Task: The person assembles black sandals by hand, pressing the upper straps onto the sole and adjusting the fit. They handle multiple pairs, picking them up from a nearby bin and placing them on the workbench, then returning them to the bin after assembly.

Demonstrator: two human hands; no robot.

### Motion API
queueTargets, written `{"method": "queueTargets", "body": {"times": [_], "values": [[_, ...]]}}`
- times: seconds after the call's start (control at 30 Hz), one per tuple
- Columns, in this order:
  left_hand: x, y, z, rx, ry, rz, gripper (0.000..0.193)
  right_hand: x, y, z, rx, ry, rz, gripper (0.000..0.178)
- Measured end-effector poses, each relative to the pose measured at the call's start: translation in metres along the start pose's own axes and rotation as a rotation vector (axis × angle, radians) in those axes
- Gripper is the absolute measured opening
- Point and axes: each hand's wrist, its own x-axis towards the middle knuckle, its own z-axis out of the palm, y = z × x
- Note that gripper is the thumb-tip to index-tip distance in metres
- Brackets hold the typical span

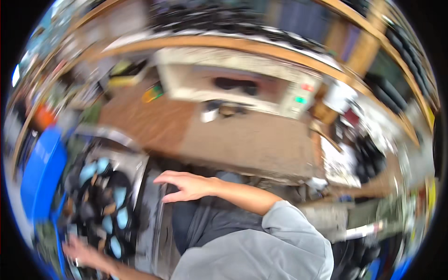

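My left hand reaches over a heap of black pieces with light blue patches, at the lower left. The pieces look like shoe parts, though blur hides their exact kind. Motion smears the fingers of this hand, so its grip does not show. In front of my body, my right hand hangs in the air with thumb and fingers apart and nothing in it. It is right of the heap, near the worktable's front edge.
A brown worktable lies ahead. At its back stands a cream box-shaped machine with dark objects in and before its opening. Wooden shelving crosses above. A blue plastic bin stands left; dark items pile up right.
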Motion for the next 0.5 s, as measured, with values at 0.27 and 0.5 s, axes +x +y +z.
{"method": "queueTargets", "body": {"times": [0.27, 0.5], "values": [[-0.069, 0.223, 0.094, -0.934, -0.256, -0.047, 0.039, -0.108, 0.017, -0.243, -0.697, 0.684, 0.356, 0.040], [-0.113, 0.271, 0.209, -1.088, -0.750, 0.032, 0.036, -0.174, -0.021, -0.472, -2.084, 1.038, 0.404, 0.027]]}}
